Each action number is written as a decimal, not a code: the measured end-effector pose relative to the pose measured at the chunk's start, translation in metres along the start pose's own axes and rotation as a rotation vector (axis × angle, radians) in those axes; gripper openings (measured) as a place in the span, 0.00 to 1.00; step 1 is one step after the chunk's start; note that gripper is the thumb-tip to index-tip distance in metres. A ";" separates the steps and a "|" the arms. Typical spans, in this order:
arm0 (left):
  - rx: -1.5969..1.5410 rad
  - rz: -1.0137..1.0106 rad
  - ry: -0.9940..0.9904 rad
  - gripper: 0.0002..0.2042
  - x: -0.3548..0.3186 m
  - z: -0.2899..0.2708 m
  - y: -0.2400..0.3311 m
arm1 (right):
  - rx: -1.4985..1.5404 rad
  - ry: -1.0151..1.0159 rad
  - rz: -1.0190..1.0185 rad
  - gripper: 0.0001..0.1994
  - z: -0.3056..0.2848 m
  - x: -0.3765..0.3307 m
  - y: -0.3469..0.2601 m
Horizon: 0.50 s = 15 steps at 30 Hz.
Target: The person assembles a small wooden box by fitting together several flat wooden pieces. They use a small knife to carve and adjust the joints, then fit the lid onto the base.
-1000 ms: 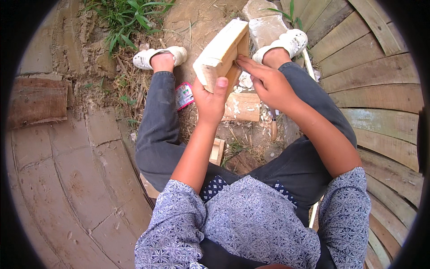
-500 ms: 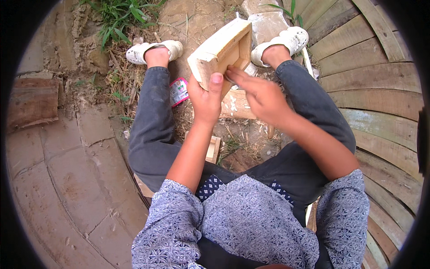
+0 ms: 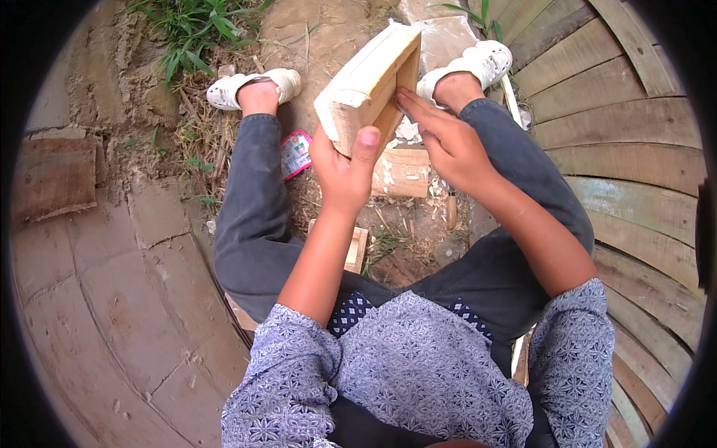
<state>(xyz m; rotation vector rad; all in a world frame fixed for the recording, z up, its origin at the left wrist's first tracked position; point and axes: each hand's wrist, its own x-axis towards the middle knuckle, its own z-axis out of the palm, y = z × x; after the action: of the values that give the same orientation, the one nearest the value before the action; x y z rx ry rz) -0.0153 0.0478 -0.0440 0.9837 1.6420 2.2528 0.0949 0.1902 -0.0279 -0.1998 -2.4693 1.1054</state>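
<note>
I see the left hand (image 3: pixel 345 173) clamped on a pale wooden block (image 3: pixel 367 84), thumb pressed flat against its near end face and the other fingers wrapped around the left side, out of my sight. The block is held up in the air in front of the knees, tilted so that its far end points up and away, between the two feet. The right hand (image 3: pixel 447 143) lies against the block's right face: the fingers are stretched out nearly straight, tips touching the wood near its middle, not curled around anything. I cannot tell whether anything small sits under that palm.

Below the block, on the bare earth between the legs, I see a short cut log (image 3: pixel 402 172) with pale shavings (image 3: pixel 418 205) scattered around it. A small pink packet (image 3: pixel 296 153) lies just left of it, against the left trouser leg. Nearer to the body, a small light piece of wood (image 3: pixel 357 249) lies on the ground by the left thigh. The person sits with knees spread, wearing dark trousers and white shoes; the left shoe (image 3: pixel 252 85) rests by a tuft of grass (image 3: pixel 196 28) at the far left, the right shoe (image 3: pixel 472 66) near curved wooden planks (image 3: pixel 620 134) that fill the right side. To the left lie flat stone slabs (image 3: pixel 127 284).
</note>
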 end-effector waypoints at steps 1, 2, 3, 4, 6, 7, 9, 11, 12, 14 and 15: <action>-0.027 0.009 0.002 0.26 0.000 0.005 0.006 | -0.006 0.035 -0.003 0.26 0.005 -0.009 0.006; -0.052 -0.027 0.020 0.27 0.000 0.005 0.007 | 0.040 -0.010 -0.019 0.25 0.010 -0.014 -0.007; -0.077 -0.063 0.039 0.28 0.001 0.004 0.007 | 0.086 -0.055 -0.035 0.25 0.020 -0.022 -0.027; -0.034 -0.056 0.045 0.29 -0.001 0.004 0.006 | 0.131 -0.098 -0.043 0.25 0.025 -0.028 -0.041; 0.014 -0.034 0.030 0.29 0.000 0.002 0.006 | 0.081 -0.103 -0.106 0.25 0.012 -0.015 -0.006; 0.012 -0.014 0.015 0.29 -0.002 0.002 0.006 | 0.047 -0.069 -0.090 0.26 0.003 -0.006 0.004; -0.001 -0.022 0.012 0.29 -0.003 0.002 0.006 | 0.025 -0.017 -0.100 0.25 0.004 -0.007 0.006; -0.012 -0.074 0.035 0.31 -0.002 0.002 0.005 | 0.058 0.018 -0.161 0.25 0.028 -0.024 -0.012; -0.016 -0.103 0.044 0.32 -0.002 0.002 0.005 | 0.076 0.038 -0.189 0.24 0.033 -0.029 -0.017; 0.042 -0.012 0.011 0.32 -0.003 0.002 0.006 | 0.078 -0.093 0.122 0.25 0.013 -0.018 -0.004; 0.033 -0.010 -0.010 0.32 -0.002 0.003 0.007 | 0.082 -0.011 0.112 0.26 0.012 -0.014 -0.003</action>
<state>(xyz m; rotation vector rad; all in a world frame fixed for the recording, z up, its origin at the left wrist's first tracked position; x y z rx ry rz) -0.0107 0.0466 -0.0381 0.9902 1.6810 2.2175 0.1025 0.1755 -0.0373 -0.3111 -2.4424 1.2552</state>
